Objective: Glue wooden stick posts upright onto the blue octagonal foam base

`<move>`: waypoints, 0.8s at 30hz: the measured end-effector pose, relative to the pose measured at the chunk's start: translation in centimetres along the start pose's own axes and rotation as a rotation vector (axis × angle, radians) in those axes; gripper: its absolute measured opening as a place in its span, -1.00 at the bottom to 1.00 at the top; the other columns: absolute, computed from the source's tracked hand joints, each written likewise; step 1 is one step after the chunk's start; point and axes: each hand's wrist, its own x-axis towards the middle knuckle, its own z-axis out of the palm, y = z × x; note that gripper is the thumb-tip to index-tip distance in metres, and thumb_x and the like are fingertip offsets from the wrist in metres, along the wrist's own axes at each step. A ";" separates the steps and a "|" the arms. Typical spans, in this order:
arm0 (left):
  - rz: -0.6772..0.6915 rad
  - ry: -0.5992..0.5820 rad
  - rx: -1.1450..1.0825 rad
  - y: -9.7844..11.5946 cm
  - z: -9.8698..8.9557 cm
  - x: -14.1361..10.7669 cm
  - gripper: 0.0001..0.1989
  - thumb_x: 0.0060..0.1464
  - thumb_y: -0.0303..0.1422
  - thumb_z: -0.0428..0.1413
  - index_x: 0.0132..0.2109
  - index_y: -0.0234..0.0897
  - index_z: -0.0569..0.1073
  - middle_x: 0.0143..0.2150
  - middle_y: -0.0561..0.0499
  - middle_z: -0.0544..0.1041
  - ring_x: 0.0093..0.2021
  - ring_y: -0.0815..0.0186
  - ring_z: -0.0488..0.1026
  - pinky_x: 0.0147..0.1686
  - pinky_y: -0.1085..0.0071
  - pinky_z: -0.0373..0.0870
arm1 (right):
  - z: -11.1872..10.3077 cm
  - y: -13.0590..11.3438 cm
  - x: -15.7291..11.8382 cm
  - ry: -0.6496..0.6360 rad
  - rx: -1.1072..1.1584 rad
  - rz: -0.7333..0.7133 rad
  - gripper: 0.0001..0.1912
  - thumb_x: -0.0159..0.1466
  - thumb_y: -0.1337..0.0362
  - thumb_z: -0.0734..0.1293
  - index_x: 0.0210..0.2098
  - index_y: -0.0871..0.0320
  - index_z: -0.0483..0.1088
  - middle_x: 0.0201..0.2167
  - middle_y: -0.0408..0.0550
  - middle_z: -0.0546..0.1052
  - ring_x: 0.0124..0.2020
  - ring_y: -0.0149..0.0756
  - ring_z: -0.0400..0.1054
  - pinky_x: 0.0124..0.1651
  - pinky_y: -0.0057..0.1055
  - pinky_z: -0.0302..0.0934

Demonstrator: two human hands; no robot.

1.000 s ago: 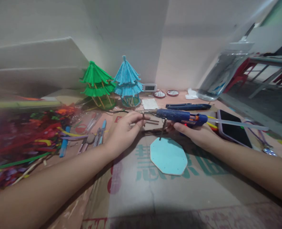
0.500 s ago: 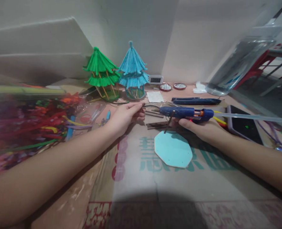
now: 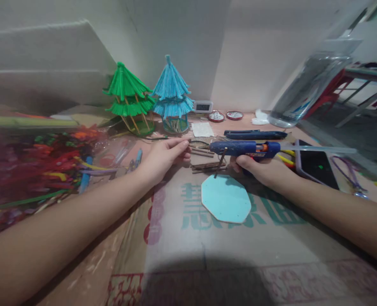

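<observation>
My right hand (image 3: pixel 255 165) is wrapped round a blue glue gun (image 3: pixel 236 148), whose nozzle points left and whose clear glue stick juts out to the right. My left hand (image 3: pixel 172 155) has its fingers pinched together left of the nozzle; what they hold is too small to make out. Between and below the hands lies a light blue octagonal board (image 3: pixel 226 199), with one thin brown stick (image 3: pixel 220 162) standing tilted at its upper left edge. Several brown sticks (image 3: pixel 207 166) lie just behind the board.
A green model tower (image 3: pixel 129 97) and a blue one (image 3: pixel 172 93) stand at the back. Colourful craft pieces (image 3: pixel 42 170) are heaped at left. A phone (image 3: pixel 316 163), a dark pen-like case (image 3: pixel 255 134) and a large clear bottle (image 3: pixel 306 89) are at right.
The whole view has shifted slightly, so things appear a little further left. Both hands keep nearly the same pose, and the glue gun stays in my right hand.
</observation>
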 end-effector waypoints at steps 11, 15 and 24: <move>0.014 0.002 -0.013 -0.1 0.1 0.0 -0.89 0.16 -0.45 0.24 -0.16 -0.42 0.57 -0.40 0.03 0.54 -0.46 0.44 0.50 -0.37 0.48 0.51 | 0.0 -0.3 0.0 0.005 0.000 0.055 -0.53 0.23 -0.18 0.26 -0.45 0.09 0.44 -0.58 -0.07 0.48 -0.47 -0.18 0.40 -0.37 -0.28 0.29; 0.020 -0.008 -0.017 -0.3 0.1 0.1 -0.88 0.15 -0.44 0.25 -0.16 -0.42 0.57 -0.39 0.03 0.54 -0.45 0.44 0.50 -0.35 0.46 0.52 | 0.0 -0.7 0.0 0.006 0.003 0.082 -0.51 0.19 -0.20 0.26 -0.53 0.09 0.38 -0.64 -0.09 0.42 -0.52 -0.20 0.37 -0.41 -0.29 0.28; 0.019 -0.011 -0.002 -0.4 -0.1 0.2 -0.87 0.16 -0.42 0.25 -0.17 -0.42 0.56 -0.38 0.01 0.55 -0.44 0.42 0.50 -0.33 0.44 0.53 | 0.0 -1.2 -0.1 0.032 -0.040 0.147 -0.51 0.15 -0.20 0.25 -0.63 0.06 0.30 -0.65 -0.05 0.42 -0.48 -0.12 0.41 -0.34 -0.20 0.36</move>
